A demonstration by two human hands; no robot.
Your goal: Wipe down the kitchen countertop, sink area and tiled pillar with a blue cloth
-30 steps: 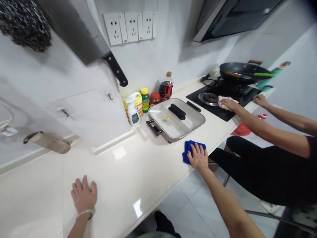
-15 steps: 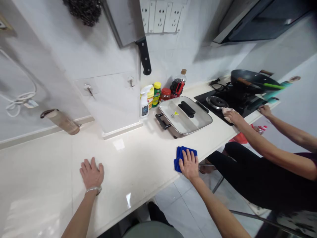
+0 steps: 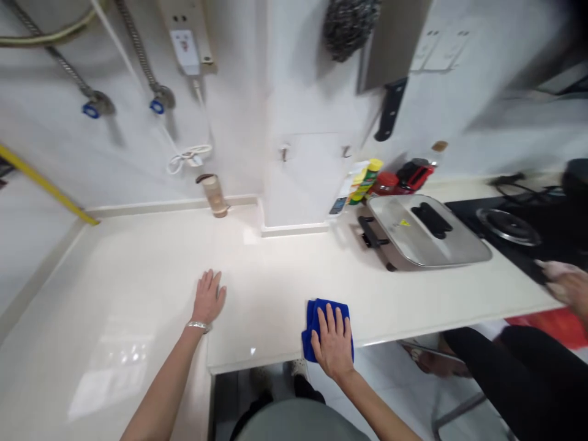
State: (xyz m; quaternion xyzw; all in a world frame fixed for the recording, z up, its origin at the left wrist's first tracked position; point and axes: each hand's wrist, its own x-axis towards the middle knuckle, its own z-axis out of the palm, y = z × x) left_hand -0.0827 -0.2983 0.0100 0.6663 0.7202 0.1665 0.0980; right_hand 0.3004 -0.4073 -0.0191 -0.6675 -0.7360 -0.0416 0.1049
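My right hand lies with fingers spread on a folded blue cloth at the front edge of the white countertop. Part of the cloth hangs over that edge. With a bracelet at its wrist, my left hand rests palm down on the counter, its fingers stretched and nothing in it. To the right of the cloth and farther back stands a rectangular electric pan with a lid and black handles.
A spray bottle, jars and a dark sauce bottle stand behind the pan. A brownish cup is by the wall. Another person's hand holds a cloth near the black cooktop. A cleaver hangs above.
The view has turned left, bringing pipes and a plugged charger into sight. My right hand and the cloth have moved left along the counter, away from the pan.
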